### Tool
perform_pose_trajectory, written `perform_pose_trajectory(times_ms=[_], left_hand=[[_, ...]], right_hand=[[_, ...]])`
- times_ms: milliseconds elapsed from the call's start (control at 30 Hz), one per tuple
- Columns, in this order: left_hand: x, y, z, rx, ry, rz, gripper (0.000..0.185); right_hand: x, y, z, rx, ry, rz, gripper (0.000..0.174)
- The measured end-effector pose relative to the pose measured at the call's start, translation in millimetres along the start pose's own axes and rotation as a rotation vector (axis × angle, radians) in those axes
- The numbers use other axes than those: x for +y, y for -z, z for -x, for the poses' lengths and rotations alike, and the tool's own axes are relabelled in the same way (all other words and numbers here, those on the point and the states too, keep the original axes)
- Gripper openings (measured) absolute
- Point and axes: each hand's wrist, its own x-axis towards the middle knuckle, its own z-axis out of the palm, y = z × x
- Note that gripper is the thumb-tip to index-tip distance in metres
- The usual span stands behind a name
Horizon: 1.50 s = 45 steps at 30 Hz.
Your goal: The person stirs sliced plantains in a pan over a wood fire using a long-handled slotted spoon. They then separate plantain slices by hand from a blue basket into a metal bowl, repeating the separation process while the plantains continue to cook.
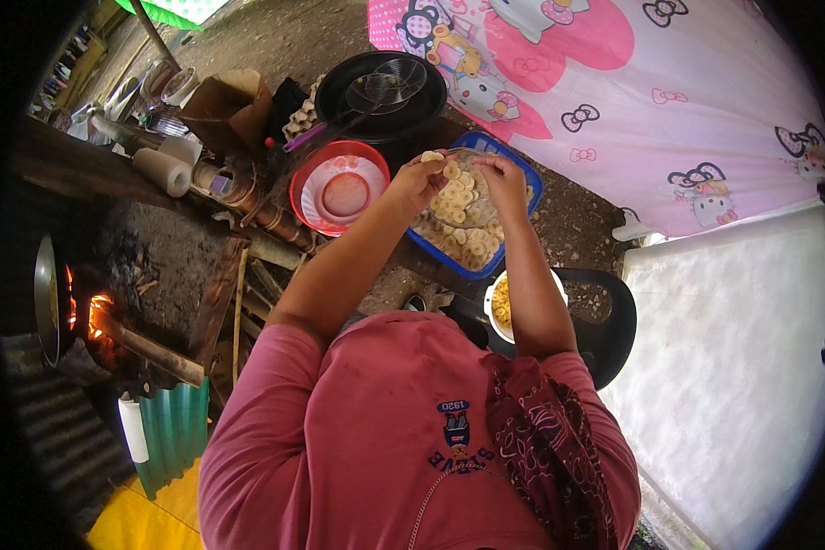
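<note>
My left hand (pixel 423 177) holds pale round fruit slices, which look like banana, at its fingertips. My right hand (pixel 503 180) is at the right rim of a strainer or shallow bowl (pixel 482 204) that holds many such slices; its fingertips are close together, and what lies between them is too small to tell. This strainer is over a blue plastic basket (pixel 434 256) full of more pale slices (pixel 473 246). Below my right forearm, partly hidden by it, stands a white bowl (pixel 489 302) with yellow slices.
A red basin (pixel 383 165) stands left of the basket, with a black pan (pixel 330 86) and wire skimmers (pixel 385 89) beyond. At far left a wok (pixel 46 299) is beside a wood fire (pixel 98 313). A cardboard box (pixel 213 110) and paper roll (pixel 165 172) lie upper left. A printed cloth (pixel 625 103) hangs at right.
</note>
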Motion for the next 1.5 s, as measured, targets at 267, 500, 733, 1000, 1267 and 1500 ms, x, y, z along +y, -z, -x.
perform_pose_trajectory(times_ms=[267,500,733,1000,1267,1500], left_hand=[[-21.5,-5.8,-9.2,-0.119,-0.066,-0.070,0.024],[-16.1,-5.7,-9.8,-0.100,-0.044,0.047,0.019],[-16.8,-6.8,-5.2,-0.223,-0.034,-0.065,0.019],[-11.2,-4.4,1.1,-0.167,-0.021,-0.019,0.015],[-8.2,-5.7,3.6,-0.116,-0.019,-0.077,0.011],[-5.7,-4.6,3.9,-0.031,-0.001,-0.078,0.013]], right_hand=[[8.4,-10.6,-1.0,-0.126,0.078,-0.086,0.015],[7.8,-2.2,1.1,0.001,0.022,0.089,0.020],[3.9,-9.3,-4.9,-0.100,0.236,0.122,0.025],[3.1,-9.3,-1.9,-0.047,0.095,-0.034,0.016],[-8.3,-9.3,0.2,-0.092,0.150,0.067,0.013],[-8.0,2.3,1.5,-0.062,0.070,-0.044,0.012]])
